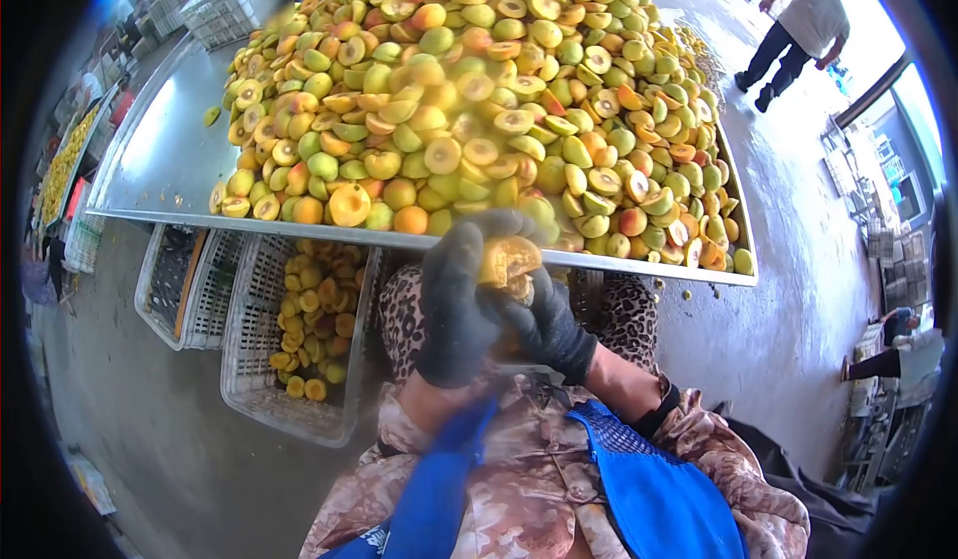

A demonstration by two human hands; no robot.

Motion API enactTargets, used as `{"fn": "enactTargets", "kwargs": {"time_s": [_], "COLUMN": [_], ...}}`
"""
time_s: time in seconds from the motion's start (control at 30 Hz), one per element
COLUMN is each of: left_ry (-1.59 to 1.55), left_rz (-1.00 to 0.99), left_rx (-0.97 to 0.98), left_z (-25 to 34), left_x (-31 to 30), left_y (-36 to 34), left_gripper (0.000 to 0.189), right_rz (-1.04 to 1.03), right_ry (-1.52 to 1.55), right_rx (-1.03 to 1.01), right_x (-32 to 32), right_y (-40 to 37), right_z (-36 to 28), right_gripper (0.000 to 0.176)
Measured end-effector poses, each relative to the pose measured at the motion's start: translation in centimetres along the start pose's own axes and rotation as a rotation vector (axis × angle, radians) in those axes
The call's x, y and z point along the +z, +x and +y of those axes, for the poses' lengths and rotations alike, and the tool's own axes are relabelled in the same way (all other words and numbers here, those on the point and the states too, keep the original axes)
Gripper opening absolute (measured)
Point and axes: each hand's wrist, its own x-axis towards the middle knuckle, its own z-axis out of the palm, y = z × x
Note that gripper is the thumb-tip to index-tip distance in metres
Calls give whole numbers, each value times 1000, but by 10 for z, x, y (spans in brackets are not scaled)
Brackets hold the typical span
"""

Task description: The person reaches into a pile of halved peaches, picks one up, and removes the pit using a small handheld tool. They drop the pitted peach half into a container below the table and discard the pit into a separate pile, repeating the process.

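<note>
Held in front of my body at the near edge of the metal tray table (419,241) is an apricot half (511,258) with orange-yellow flesh. My left hand (461,294), in a dark glove, is wrapped round it from the left and above. Close against its lower right side is my right hand (547,327), gloved too, with curled fingers; whatever lies inside them is hidden. Just beyond both hands rises a large heap of apricots (479,110), many cut in half with pits showing.
Under the table's left side stands a white plastic crate (235,359) holding pitted halves (314,309). Another crate (195,294) is beside it. A person (808,30) walks at the upper right, and another person (903,344) is at the far right. Stacked crates (235,5) stand upper left.
</note>
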Motion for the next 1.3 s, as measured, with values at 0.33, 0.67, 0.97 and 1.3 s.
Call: {"fn": "enactTargets", "kwargs": {"time_s": [0.33,0.67,0.97,1.3], "left_ry": [378,669,562,243], "left_rz": [-179,-306,-224,-371], "left_rx": [132,245,118,9], "left_z": [-25,-58,-33,-42], "left_x": [81,139,180,125], "left_y": [16,7,-12,15], "left_gripper": [42,45,50,37], "right_rz": [196,279,384,-33], "right_ry": [149,443,250,637], "right_rx": [3,122,-87,250], "right_x": [-46,-91,-88,-109], "right_y": [-46,-90,-89,-68], "right_z": [27,5,-6,6], "right_gripper": [43,41,47,50]}}
